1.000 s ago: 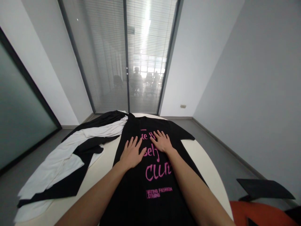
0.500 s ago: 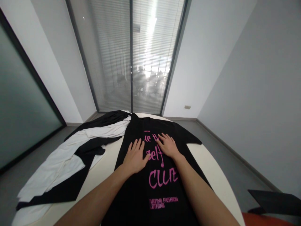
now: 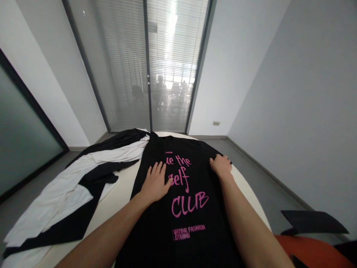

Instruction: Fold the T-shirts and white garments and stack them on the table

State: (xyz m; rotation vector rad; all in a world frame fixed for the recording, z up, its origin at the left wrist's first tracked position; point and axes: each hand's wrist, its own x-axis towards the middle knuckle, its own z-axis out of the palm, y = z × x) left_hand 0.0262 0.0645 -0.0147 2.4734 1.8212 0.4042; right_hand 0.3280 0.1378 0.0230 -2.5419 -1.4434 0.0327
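A black T-shirt (image 3: 195, 182) with pink lettering lies on the pale round table (image 3: 251, 190), its left part folded over so that some words are cut off. My left hand (image 3: 156, 182) rests flat on the shirt's left half, fingers spread, left of the lettering. Over at the sleeve on the right, my right hand (image 3: 221, 165) touches the black fabric near the table's edge. Its fingers are bent over the sleeve, and whether they pinch the cloth cannot be made out.
White garments (image 3: 92, 171) and black garments (image 3: 75, 219) lie heaped along the table's left side. An orange chair (image 3: 309, 249) with a black armrest stands at the lower right. Behind the table is a glass partition with blinds (image 3: 122, 74).
My right hand has moved right from the lettering to the sleeve, uncovering the word "the". My left hand stays on the shirt. The camera view has shifted a little to the right.
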